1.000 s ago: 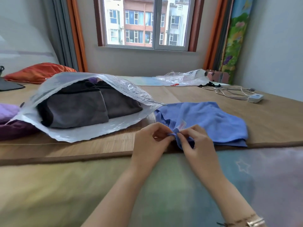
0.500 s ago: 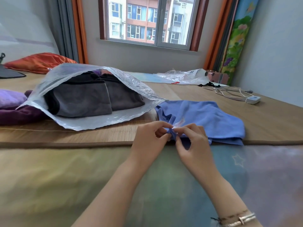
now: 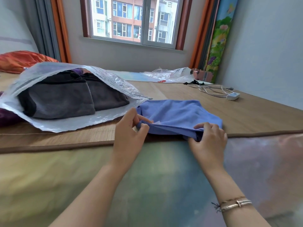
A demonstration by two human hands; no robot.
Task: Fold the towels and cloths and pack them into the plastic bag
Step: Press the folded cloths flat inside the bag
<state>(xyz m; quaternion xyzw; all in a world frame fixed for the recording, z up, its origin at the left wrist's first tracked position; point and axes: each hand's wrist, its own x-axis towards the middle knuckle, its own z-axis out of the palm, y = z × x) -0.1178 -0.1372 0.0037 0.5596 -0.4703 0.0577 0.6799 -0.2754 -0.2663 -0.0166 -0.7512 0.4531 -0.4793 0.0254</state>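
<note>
Fingers: left hand (image 3: 129, 128), right hand (image 3: 208, 136) pinch blue cloth (image 3: 177, 113) | fingertips hidden (under hem)

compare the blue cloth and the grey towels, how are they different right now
The blue cloth lies outside the plastic bag on the woven mat; the grey towels sit inside the bag. The blue cloth is loose and rumpled, its near edge pinched by the left hand and right hand; the grey towels are folded and untouched. The blue cloth is bright, the grey towels dark. Both look like soft fabric.
</note>
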